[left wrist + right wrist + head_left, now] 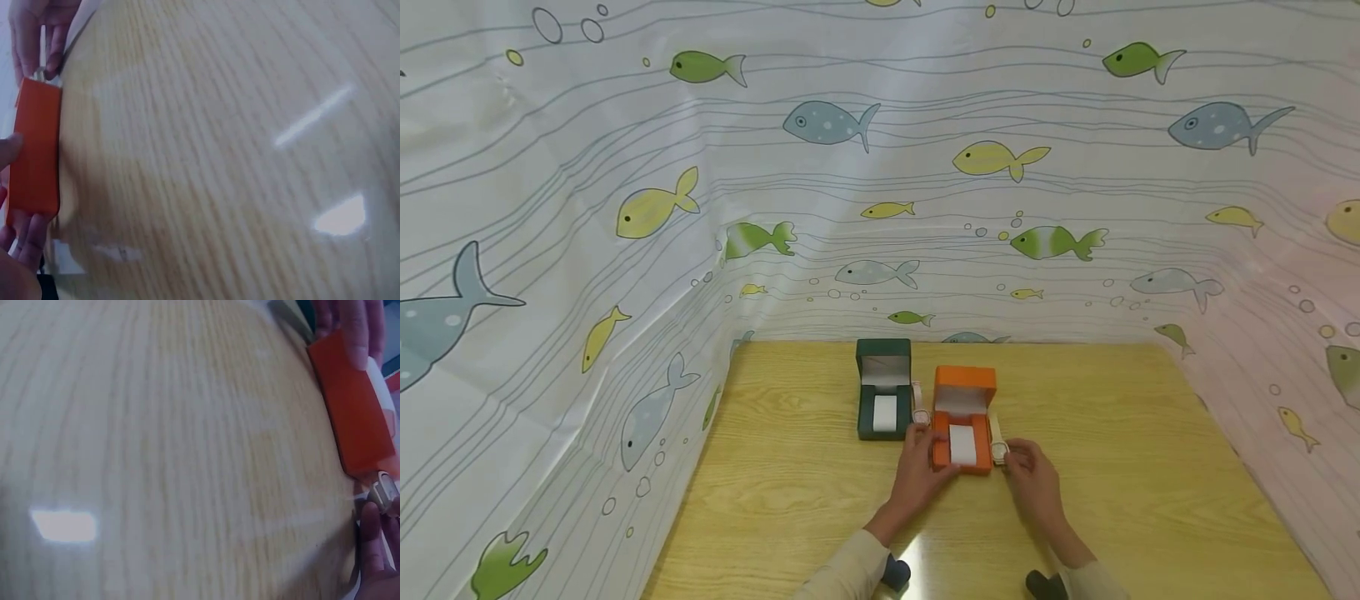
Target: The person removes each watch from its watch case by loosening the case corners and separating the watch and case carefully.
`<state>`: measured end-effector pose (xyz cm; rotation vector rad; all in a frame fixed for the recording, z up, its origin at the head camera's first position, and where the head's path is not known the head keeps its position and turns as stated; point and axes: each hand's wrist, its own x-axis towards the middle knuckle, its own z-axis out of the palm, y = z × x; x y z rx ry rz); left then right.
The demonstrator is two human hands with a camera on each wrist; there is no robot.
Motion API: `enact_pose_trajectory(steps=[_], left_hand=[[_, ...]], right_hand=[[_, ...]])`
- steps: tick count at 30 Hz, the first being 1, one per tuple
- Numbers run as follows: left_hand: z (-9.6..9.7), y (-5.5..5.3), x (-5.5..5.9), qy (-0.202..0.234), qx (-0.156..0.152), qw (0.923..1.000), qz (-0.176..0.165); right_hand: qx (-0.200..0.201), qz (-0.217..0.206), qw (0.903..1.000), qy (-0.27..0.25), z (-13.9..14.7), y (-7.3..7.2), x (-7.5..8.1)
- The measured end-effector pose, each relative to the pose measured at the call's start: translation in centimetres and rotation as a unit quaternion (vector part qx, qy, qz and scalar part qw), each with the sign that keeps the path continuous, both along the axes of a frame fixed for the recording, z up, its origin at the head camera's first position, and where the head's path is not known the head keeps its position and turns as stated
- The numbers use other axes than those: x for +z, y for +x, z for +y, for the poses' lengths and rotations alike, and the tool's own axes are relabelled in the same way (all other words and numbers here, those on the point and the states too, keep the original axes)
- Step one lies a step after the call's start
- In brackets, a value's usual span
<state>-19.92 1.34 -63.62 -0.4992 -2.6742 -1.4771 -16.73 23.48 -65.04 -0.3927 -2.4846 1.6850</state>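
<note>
An orange watch box (pixel 966 377) stands on the table with its lid raised, a white cushion (pixel 962 445) inside. My left hand (pixel 917 468) grips its left side, thumb at the front wall (pixel 353 406) and fingers around the side. Against the box's right side lies a watch (pixel 998 451) with a pale strap and round face. My right hand (pixel 1033 482) pinches this watch near its face, seen too in the right wrist view. A second similar watch (pixel 921 414) lies between the orange box and a green watch box (pixel 883 348), just beyond my left fingertips.
The green box, also with lid raised, holds a white cushion (pixel 885 412). Both boxes stand on a light wood-grain table (pixel 790 500). A fish-printed sheet (pixel 925 192) encloses the back and sides. Dark objects (pixel 895 573) show near both wrists.
</note>
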Motion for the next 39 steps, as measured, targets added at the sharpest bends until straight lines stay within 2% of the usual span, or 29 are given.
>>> enact_pose_trajectory(steps=[5,13,17,23,31,36,39], left_hand=[[0.6,-0.7,0.3,-0.008,0.000,0.9999,0.012],[1.1,-1.6,0.5,-0.047,0.006,0.9945,0.093],[1.2,-1.7,0.4,-0.061,0.000,0.9924,0.107],[1.2,-1.6,0.5,-0.081,-0.021,0.9921,0.093],[1.3,-1.8,0.8,-0.093,-0.042,0.9933,0.054],[0.9,-1.6,0.9,-0.099,-0.056,0.9922,0.050],[0.6,-1.3,1.5,-0.092,-0.065,0.9929,0.039]], right_hand=[[-0.008,0.001,0.9998,0.017,0.2,-0.9,0.1],[-0.018,0.000,0.9997,0.018,0.3,-2.2,0.7],[-0.018,-0.014,0.9996,0.020,0.5,-2.6,0.9],[-0.029,-0.038,0.9983,0.034,0.5,-2.8,1.1],[-0.055,-0.014,0.9953,0.079,0.1,-3.1,1.3],[-0.051,-0.010,0.9942,0.094,0.1,-3.0,1.5],[-0.048,-0.002,0.9927,0.110,0.2,-2.9,1.6]])
